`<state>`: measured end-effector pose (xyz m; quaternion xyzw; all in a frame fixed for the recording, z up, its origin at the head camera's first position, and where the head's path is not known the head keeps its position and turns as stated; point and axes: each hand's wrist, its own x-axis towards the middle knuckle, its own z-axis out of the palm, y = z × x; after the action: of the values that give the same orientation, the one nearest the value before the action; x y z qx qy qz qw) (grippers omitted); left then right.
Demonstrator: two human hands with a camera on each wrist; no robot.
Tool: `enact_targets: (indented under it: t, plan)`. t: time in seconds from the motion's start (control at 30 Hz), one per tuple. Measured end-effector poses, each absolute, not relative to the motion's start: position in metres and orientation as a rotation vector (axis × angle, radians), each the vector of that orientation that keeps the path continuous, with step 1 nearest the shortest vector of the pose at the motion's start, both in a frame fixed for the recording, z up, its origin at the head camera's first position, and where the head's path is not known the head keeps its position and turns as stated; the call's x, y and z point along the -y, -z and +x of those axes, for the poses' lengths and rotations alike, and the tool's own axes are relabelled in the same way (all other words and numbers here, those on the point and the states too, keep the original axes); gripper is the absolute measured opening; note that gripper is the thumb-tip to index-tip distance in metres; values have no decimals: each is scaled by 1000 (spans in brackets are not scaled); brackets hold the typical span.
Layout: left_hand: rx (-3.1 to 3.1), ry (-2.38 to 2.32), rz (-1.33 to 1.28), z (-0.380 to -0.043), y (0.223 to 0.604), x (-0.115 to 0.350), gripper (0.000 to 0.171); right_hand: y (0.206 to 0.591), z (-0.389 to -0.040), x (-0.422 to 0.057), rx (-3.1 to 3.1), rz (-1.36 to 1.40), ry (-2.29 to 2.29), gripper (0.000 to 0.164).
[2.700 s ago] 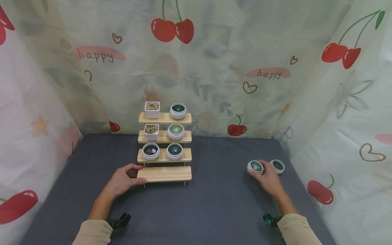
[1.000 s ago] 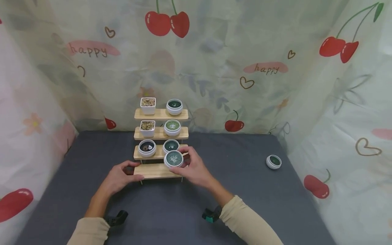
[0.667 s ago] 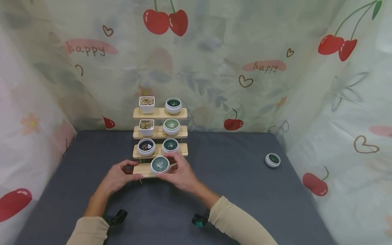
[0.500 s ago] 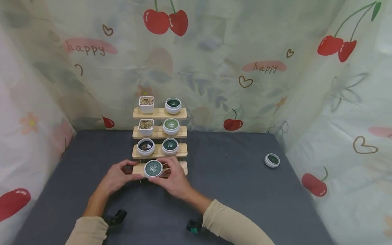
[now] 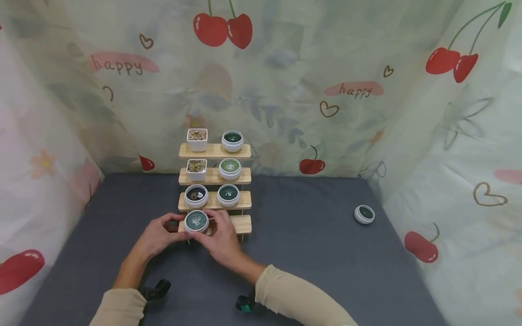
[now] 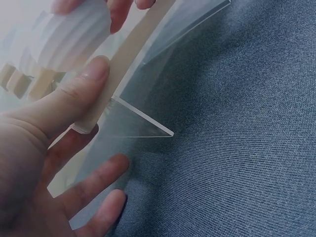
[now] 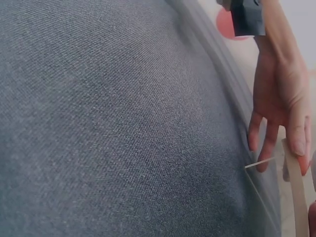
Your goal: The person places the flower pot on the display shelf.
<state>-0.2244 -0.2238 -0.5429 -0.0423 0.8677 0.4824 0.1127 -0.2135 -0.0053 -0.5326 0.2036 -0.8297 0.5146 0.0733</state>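
Note:
In the head view a wooden tiered shelf (image 5: 241, 224) stands on the dark cloth. My left hand (image 5: 157, 235) pinches the left end of its lowest board; in the left wrist view the thumb lies along the board (image 6: 129, 52) above a clear side panel (image 6: 143, 116). My right hand (image 5: 222, 237) holds a white round pot (image 5: 196, 220) with a speckled green top at the left end of that board, close by the left thumb. The ribbed pot (image 6: 74, 37) overlaps the board in the left wrist view. The right wrist view shows mostly cloth, with the left hand (image 7: 281, 91) beyond.
On the upper boards stand square white pots of gravel (image 5: 197, 166), round pots with green tops (image 5: 228, 194) and one with a dark top (image 5: 196, 195). Another round green-topped pot (image 5: 364, 214) sits at the right on the dark cloth (image 5: 310, 253). A printed curtain (image 5: 277, 90) surrounds the table.
My right hand has carried the speckled pot from the table's right side to the lowest board, then leftward along it to its left end. The left hand keeps its grip on the board.

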Motion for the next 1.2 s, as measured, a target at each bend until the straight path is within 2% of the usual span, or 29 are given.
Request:
enact_targets:
  t: [0.47, 0.67, 0.93, 1.2]
  plan:
    - [-2552, -1417, -104, -225, 541, 225, 74, 529, -216, 14, 2651, 558, -1287, 58]
    - [-2550, -1432, -111, -224, 542, 225, 74, 532, -217, 9, 2612, 598, -1374, 59]
    - [-2562, -1457, -105, -222, 545, 224, 73, 533, -217, -24, 2567, 699, -1611, 61]
    - [-2569, -1435, -86, -224, 544, 224, 73, 529, -222, -73, 2551, 655, -1593, 57]
